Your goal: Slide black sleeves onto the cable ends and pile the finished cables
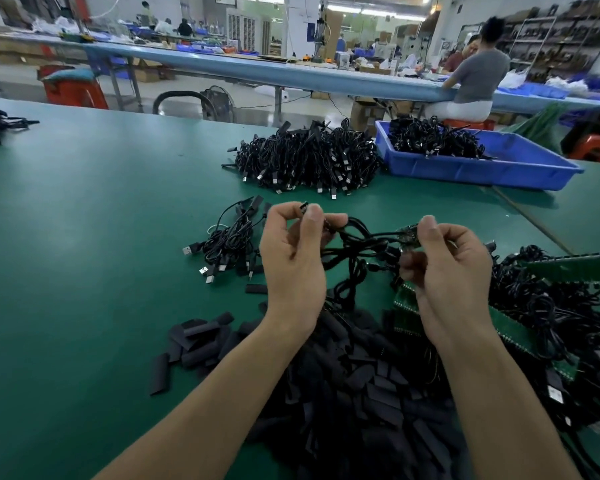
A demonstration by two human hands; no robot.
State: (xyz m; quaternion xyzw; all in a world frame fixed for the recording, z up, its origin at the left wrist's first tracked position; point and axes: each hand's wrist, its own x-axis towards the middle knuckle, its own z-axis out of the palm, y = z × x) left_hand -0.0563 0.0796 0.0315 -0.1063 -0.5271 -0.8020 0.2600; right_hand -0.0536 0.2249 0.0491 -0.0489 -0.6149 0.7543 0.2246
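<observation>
A black cable (361,235) is held above the green table (84,220), stretched between both hands. The left hand (293,258) is closed to a narrow pinch, thumb and forefinger pressed together on one end of the cable, where a small black tip (303,206) sticks up above the fingertips; whether this is a sleeve or the bare end cannot be told. The right hand (451,268) is curled tight as well, with the cable's other end, which carries a small green circuit board (407,234), pinched between thumb and fingers. Between the two grips the cable sags in loose loops. Directly below the hands and wrists a large heap of flat black sleeves (343,382) is spread. Just left of the left hand a small pile of cables (229,242) with USB plugs is seen. Beyond the grip, farther up the table, a much bigger pile of cables (309,161) lies, with a blue bin (482,169) of more cables beside it. Right of the right hand, tangled cables (551,306) and green board strips (572,268) are heaped.
</observation>
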